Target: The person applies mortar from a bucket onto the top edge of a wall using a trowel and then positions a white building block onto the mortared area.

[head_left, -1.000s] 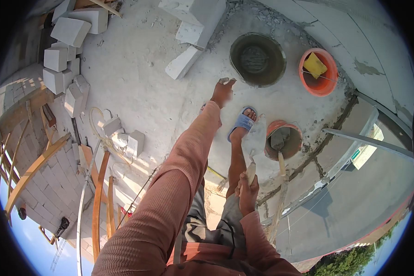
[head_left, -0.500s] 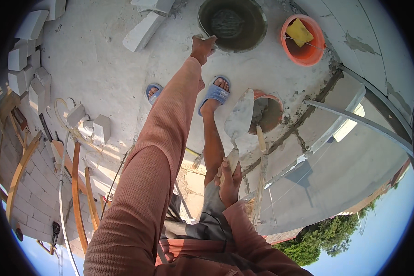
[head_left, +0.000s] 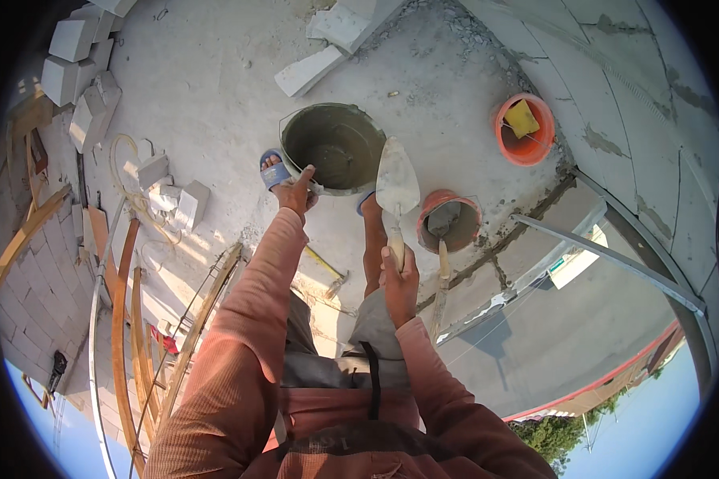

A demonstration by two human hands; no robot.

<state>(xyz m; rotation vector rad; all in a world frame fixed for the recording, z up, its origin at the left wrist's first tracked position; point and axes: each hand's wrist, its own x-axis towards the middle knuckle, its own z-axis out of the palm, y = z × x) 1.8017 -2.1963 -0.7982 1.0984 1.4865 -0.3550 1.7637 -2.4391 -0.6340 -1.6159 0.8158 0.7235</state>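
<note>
My left hand (head_left: 295, 191) grips the near-left rim of a large dark bucket (head_left: 367, 142), which stands at my feet with a grey wet coating or mix inside. In my right hand (head_left: 400, 279) is a pointed masonry trowel (head_left: 397, 177), held by its pale handle with the blade pointing away from me. The blade overlaps the large bucket's right edge in view; whether they touch I cannot tell. Just right of the trowel sits a small orange bucket (head_left: 469, 231) holding grey material and a tool with a light handle (head_left: 444, 259).
Farther right, an orange bucket (head_left: 542, 152) contains a yellow sponge (head_left: 522, 119). Pale blocks (head_left: 310, 70) lie ahead, and more blocks (head_left: 94, 112) are stacked left. A hammer-like tool (head_left: 325, 267) lies near my legs. Wooden poles (head_left: 120, 319) stand left; a metal bar (head_left: 607, 255) crosses right.
The large bucket has come nearer, from the far floor to my feet, with my left hand drawn back on its rim. The trowel in my right hand has moved slightly left and away.
</note>
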